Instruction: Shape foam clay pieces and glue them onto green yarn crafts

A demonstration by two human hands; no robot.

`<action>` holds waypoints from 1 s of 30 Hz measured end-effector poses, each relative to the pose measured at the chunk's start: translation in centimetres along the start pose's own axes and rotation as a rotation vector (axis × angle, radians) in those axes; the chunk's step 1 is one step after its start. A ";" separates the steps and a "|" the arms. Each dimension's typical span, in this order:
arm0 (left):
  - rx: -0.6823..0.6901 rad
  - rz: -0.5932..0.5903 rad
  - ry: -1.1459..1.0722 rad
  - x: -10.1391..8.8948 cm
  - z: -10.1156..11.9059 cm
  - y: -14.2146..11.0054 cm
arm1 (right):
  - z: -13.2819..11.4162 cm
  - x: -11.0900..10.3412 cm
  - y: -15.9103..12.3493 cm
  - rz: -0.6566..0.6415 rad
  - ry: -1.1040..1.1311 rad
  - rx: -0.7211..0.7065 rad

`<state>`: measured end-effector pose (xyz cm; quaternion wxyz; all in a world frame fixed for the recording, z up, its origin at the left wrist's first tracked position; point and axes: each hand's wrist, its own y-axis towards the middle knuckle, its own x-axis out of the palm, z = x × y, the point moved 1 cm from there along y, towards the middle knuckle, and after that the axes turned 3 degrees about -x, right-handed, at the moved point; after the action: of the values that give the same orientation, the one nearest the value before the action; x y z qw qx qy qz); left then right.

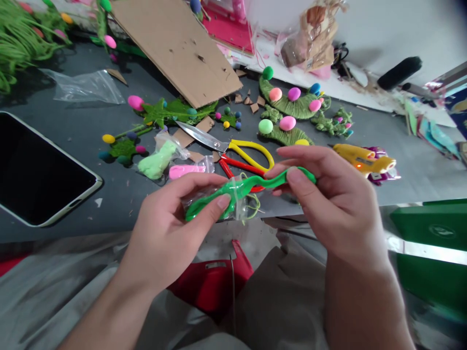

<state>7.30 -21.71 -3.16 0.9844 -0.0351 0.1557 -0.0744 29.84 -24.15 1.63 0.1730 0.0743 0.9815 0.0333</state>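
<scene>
A long strip of bright green clay stretches between both my hands, just above the table's near edge. My left hand pinches its left end, which sits in a small clear plastic bag. My right hand is closed on the strip's right end, thumb pressed on top. Scissors with yellow and red handles lie on the grey table just behind the strip.
A black tablet lies at the left. Bagged light-green and pink clay, a yellow glue gun, green leaf shapes with coloured balls and a cardboard sheet sit behind. Green boxes stand at the right.
</scene>
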 end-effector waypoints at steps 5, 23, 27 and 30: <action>0.016 0.005 -0.053 -0.1 0.2 0.2 | -0.1 0.0 -0.2 -0.063 0.047 0.067; 0.012 0.046 0.097 0.1 1.0 -0.1 | 1.8 1.7 -0.6 -0.178 -0.139 0.013; -0.005 0.110 0.107 0.3 0.8 0.0 | 2.3 1.2 0.1 -0.080 -0.242 -0.077; 0.017 0.114 0.073 0.4 0.5 0.0 | 2.4 0.9 0.2 -0.039 -0.252 -0.105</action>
<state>7.86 -21.76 -2.85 0.9810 -0.0148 0.1926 -0.0206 29.80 -23.69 -0.88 0.2993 0.0495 0.9502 0.0718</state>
